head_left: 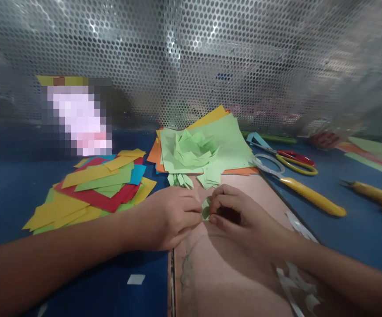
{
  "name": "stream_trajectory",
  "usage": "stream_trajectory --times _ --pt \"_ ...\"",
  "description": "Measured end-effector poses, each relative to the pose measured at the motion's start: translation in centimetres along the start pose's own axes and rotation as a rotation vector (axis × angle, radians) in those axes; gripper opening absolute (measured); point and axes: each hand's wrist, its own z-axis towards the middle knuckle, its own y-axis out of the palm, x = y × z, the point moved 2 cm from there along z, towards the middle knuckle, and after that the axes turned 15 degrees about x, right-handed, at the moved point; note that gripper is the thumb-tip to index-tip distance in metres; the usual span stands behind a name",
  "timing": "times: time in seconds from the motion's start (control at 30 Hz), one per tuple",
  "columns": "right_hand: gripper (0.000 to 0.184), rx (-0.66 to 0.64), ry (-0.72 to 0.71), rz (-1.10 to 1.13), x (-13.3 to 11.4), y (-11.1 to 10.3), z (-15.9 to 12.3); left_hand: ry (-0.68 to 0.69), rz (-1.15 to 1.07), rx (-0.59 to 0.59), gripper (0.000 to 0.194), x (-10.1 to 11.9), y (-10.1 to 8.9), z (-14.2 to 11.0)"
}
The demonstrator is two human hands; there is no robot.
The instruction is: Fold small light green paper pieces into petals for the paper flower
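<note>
A small piece of light green paper is pinched between my two hands above a pinkish board. My left hand has its fingers closed at the paper's left side. From the right, my right hand grips it between thumb and fingers. Fingers cover most of the piece, so its full shape is hidden. Just beyond lie folded green strips and a small stack of green paper pieces. Behind them a bowl-like green folded paper form sits on green sheets.
Coloured paper cuttings are piled on the blue surface at left. To the right lie red-and-yellow-handled scissors, a yellow-handled tool and another yellow tool. White paper scraps lie by my right forearm. A perforated metallic sheet stands behind.
</note>
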Motion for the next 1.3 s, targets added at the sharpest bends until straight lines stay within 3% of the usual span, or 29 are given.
stream_trajectory --times 0.6,1.03,1.3 --pt "0.016 0.055 0.006 -0.078 -0.05 0.55 0.27 -0.066 -0.055 0.019 0.021 0.07 0.22 -0.41" --pt "0.015 0.044 0.027 -0.028 0.05 0.59 0.19 -0.047 -0.045 -0.044 0.025 0.20 0.35 -0.17" --pt "0.015 0.042 0.028 -0.030 -0.03 0.51 0.20 -0.114 -0.079 -0.095 0.026 0.18 0.28 -0.18"
